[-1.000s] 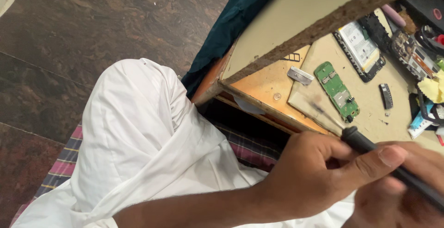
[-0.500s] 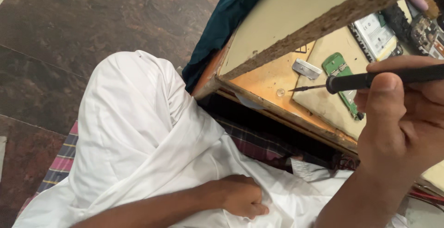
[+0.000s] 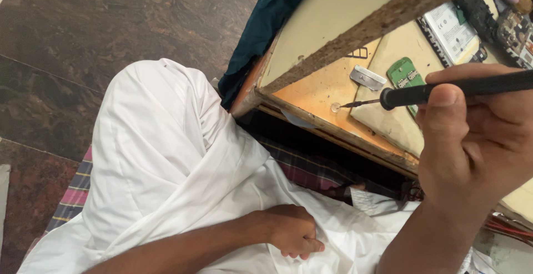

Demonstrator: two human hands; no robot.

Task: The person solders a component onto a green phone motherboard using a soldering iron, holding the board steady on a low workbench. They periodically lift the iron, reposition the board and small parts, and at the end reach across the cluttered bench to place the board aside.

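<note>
The person wears a loose white garment (image 3: 161, 157) over the legs, forearms bare.
</note>
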